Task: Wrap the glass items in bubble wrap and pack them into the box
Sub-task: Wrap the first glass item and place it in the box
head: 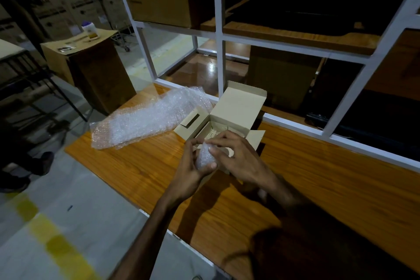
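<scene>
Two hands hold a small bubble-wrapped bundle [204,157] at the front edge of an open beige cardboard box [236,109].
The left hand [193,170] cups it with curled fingers; the right hand [241,161] pinches its top. Loose clear bubble wrap sheets [145,120] lie left of the box on the orange wooden bench [318,177].

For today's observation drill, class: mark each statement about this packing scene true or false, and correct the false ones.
1. Both hands hold a bubble-wrapped item. True: the left hand and right hand grip the wrapped item.
2. The box is closed. False: the box stands open, lid up.
3. Spare bubble wrap lies left of the box. True: the bubble wrap lies there.
4. The box sits on the floor. False: it sits on the wooden table.
</scene>
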`<state>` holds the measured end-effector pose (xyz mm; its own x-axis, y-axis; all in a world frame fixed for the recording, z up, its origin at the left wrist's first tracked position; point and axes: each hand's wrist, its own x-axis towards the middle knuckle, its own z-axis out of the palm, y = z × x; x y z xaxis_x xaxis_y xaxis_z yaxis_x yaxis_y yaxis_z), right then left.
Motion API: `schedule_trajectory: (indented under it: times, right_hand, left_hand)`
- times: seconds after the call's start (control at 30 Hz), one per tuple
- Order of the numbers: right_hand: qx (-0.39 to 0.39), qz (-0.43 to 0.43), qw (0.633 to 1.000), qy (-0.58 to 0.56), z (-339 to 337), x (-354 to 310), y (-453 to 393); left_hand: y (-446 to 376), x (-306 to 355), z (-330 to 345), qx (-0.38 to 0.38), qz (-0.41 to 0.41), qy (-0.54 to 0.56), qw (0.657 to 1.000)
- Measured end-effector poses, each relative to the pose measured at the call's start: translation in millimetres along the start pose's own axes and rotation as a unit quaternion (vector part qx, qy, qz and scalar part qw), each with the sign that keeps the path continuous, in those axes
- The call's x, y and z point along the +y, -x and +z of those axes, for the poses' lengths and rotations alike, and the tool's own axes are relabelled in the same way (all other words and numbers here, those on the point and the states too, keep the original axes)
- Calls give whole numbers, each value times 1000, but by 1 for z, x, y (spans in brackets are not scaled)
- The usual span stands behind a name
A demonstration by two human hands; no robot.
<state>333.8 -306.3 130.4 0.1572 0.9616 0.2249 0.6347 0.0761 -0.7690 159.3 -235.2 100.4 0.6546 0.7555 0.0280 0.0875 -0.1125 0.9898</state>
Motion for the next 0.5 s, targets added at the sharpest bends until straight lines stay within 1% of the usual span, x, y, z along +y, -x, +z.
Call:
schedule_trajectory:
  times: [0.13, 0.2, 0.3, 0.37, 0.5]
  right_hand:
    - [32, 11, 999, 18, 8, -6, 4]
    - [29, 27, 999, 25, 11, -10, 5]
    - [4, 58, 998, 14, 13, -19, 1]
    - [-16, 63, 998, 4, 13, -22, -1]
    - [-53, 61, 996, 33, 10, -24, -3]
  left_hand:
    - [1, 2, 2, 16, 9, -6, 1000]
    - [1, 2, 1, 17, 15, -21, 1000]
    - [1, 3, -1, 17, 22, -49, 998]
    - [1, 3, -4, 17, 37, -64, 997]
    - [5, 7, -7, 22, 53, -78, 995]
